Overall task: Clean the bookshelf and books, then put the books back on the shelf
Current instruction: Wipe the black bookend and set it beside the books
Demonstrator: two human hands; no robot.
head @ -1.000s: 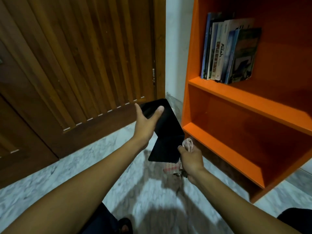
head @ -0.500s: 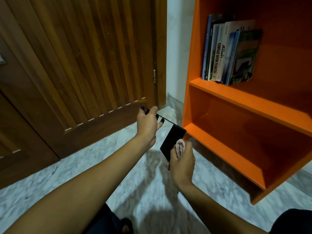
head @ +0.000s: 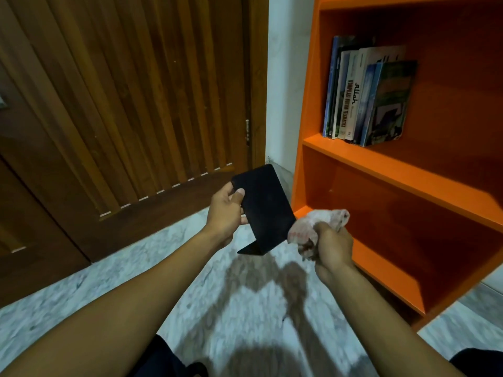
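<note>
My left hand [head: 226, 213] grips a black L-shaped metal bookend [head: 265, 206] by its upper left edge, holding it above the floor with its broad face toward me and its short foot at the bottom. My right hand [head: 330, 244] is closed around a crumpled pinkish-white cloth [head: 317, 223], which touches the bookend's lower right edge. To the right stands the orange bookshelf [head: 394, 170]. Several books [head: 364, 96] stand upright at the left end of its upper shelf. The shelf below them holds nothing.
A brown slatted wooden door [head: 141, 104] fills the left and back. A strip of white wall [head: 285, 77] separates it from the bookshelf. The floor [head: 114, 284] is grey-white marble. My dark-clothed knees show at the bottom edge.
My left hand has turned the bookend from edge-on to face-on toward me. My right hand with the cloth has shifted right, from the bookend's face to its lower right edge.
</note>
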